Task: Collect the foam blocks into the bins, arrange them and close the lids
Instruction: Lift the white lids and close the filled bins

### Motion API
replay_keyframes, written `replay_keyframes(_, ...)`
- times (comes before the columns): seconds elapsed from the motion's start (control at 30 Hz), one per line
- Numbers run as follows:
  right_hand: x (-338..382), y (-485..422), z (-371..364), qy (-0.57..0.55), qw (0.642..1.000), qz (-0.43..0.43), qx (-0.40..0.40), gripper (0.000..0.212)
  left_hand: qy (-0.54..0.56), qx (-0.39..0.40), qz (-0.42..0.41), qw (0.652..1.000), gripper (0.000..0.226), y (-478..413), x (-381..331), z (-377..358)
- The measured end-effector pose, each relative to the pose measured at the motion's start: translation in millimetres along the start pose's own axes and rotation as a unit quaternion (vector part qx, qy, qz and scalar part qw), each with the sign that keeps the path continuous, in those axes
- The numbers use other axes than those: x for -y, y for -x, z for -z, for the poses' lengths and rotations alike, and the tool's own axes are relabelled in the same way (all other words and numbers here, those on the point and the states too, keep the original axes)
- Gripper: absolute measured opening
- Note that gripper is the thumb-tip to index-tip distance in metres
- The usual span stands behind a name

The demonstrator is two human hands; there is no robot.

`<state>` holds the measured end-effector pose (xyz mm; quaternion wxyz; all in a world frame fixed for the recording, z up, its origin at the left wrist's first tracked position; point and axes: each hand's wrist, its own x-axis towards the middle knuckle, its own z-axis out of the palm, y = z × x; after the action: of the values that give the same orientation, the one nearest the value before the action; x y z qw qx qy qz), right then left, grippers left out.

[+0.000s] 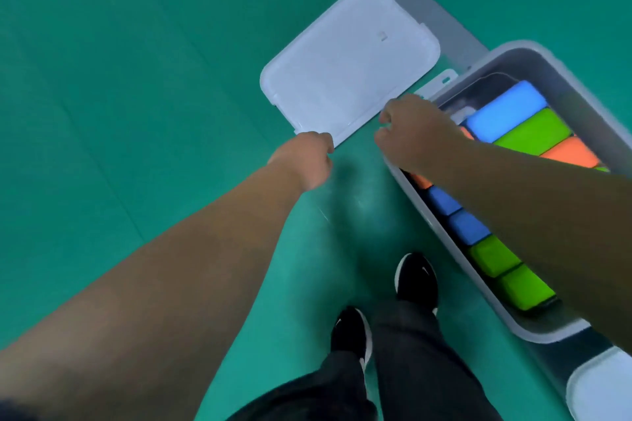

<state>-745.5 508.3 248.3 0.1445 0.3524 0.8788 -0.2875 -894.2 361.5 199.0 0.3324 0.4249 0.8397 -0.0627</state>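
Head view, sole camera. Lid (349, 58) lies flat on the green floor (136, 79), just beside the open bin (567, 79) and not on it. Foam blocks (506, 111) in blue, green and orange sit packed in rows inside the bin. I see none loose on the visible floor.

Left hand (307, 157) is at the lid's near corner, and its fingers are curled there and appear to pinch the edge. Right hand (410, 137) hovers over the gap between the lid's near edge and the bin's rim with its fingers curled. It is blurred, so I cannot tell whether it grasps the lid, touches the rim or holds nothing.

A second pale, rounded piece (602, 386) shows at the lower right corner. I cannot tell whether it is another lid or a closed bin. The person's dark shoes (415, 278) stand near the bin's long side.

My judgement is that collecting and arranging look done for this bin and lid closing is the step in hand. The next move calls for a firm two-handed hold on the lid, lifting and swinging it over the bin, squaring its corners with the rim, then pressing down. One risk I note is that a block standing proud could keep the lid from seating.
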Motion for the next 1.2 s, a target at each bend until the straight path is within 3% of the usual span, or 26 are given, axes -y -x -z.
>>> replay_keyframes(0.17,-15.2,-68.3,-38.8,0.124,0.990,0.065,-0.030,0.036,0.054,0.014,0.049,0.997,0.039,-60.5,29.7,-63.0)
replay_keyframes(0.37,-22.0,-125.7,-89.9,0.239,0.966,0.095,0.029,0.051,0.021,0.020,0.033,0.999,0.042,-111.7,64.8,-136.0)
replay_keyframes(0.57,-8.4,-172.1,-160.2,0.334,0.940,0.025,0.073,0.046,-0.067,0.045,-0.012,0.997,0.059,-154.5,110.9,-165.6)
replay_keyframes(0.77,-6.6,-200.4,-202.8,0.313,0.939,-0.067,0.128,0.053,-0.107,0.056,-0.063,0.991,0.064,-185.6,124.6,-191.1)
replay_keyframes(0.97,-9.2,-206.4,-207.5,0.325,0.932,-0.077,0.141,0.053,-0.134,0.002,-0.059,0.989,0.072,-187.0,131.1,-203.5)
replay_keyframes(1.07,-6.0,-209.9,-205.9,0.316,0.933,-0.086,0.150,0.050,-0.142,0.034,-0.060,0.988,0.075,-193.1,131.5,-200.1)
replay_keyframes(1.13,-1.2,-214.0,-206.7,0.312,0.934,-0.093,0.147,0.049,-0.152,0.049,-0.068,0.985,0.072,-198.3,131.2,-196.7)
replay_keyframes(1.2,3.1,-216.1,-208.1,0.310,0.934,-0.093,0.148,0.052,-0.169,0.010,-0.086,0.982,0.056,-200.9,131.1,-194.0)
